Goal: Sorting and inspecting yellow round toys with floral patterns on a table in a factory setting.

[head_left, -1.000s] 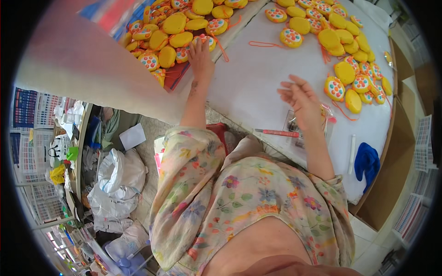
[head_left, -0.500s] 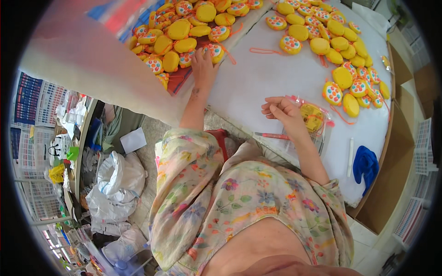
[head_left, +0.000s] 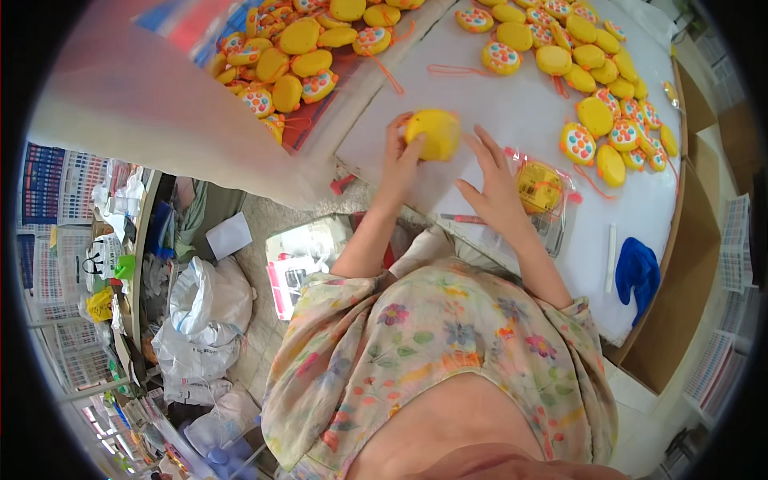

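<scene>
A round yellow game toy is in my left hand, with its plain yellow side up and slightly blurred. My fingers and thumb grip it at its left edge, above the white table. My right hand is apart from the toy, just right of it, fingers spread and holding nothing. Beside that hand lies a clear plastic packet with a yellow piece inside. A red pen-like stick lies partly beneath my right wrist.
More yellow toys, several showing coloured dots, are heaped at the far left and far right. A white stick and a blue cloth lie at the right. A cardboard box stands by the table; white sacks sit left.
My left hand has taken a yellow toy from the left heap and brought it right, over the white table. The right hand has spread its fingers and moved slightly toward the toy.
</scene>
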`<state>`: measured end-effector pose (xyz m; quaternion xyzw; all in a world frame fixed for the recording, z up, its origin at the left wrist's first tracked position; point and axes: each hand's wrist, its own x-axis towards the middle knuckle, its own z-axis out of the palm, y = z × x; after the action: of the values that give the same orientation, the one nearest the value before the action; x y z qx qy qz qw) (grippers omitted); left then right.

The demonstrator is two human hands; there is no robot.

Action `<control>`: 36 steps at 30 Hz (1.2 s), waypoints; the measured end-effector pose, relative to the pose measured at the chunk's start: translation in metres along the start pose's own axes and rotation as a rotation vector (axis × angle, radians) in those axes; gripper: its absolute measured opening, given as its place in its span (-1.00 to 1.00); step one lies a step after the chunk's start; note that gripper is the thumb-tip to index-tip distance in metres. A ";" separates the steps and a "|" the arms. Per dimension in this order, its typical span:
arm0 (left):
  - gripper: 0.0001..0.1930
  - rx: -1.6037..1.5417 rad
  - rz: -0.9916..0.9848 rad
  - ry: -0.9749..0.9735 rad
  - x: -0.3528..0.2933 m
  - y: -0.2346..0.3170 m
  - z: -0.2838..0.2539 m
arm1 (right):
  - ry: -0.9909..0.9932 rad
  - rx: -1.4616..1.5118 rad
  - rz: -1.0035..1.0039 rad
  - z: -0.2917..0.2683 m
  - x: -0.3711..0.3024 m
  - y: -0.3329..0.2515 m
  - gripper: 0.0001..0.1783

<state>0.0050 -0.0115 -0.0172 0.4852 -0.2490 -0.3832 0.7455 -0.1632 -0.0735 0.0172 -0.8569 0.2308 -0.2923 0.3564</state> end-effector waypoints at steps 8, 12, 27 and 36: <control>-0.50 0.041 -0.081 -0.227 -0.021 -0.008 0.016 | 0.053 -0.101 0.019 0.003 0.001 0.000 -0.31; -0.51 0.194 -0.100 -0.340 -0.016 0.003 0.013 | -0.033 0.510 0.375 0.005 -0.008 0.029 -0.52; 0.00 0.313 0.006 -0.347 -0.037 0.018 0.037 | 0.012 0.958 0.463 -0.009 -0.005 0.004 -0.55; -0.26 0.164 0.013 -0.325 -0.036 0.013 0.032 | 0.025 1.012 0.487 -0.008 -0.004 0.000 -0.54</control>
<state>-0.0350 0.0038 0.0074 0.4745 -0.3999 -0.4300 0.6557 -0.1709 -0.0746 0.0207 -0.4975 0.2573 -0.2860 0.7775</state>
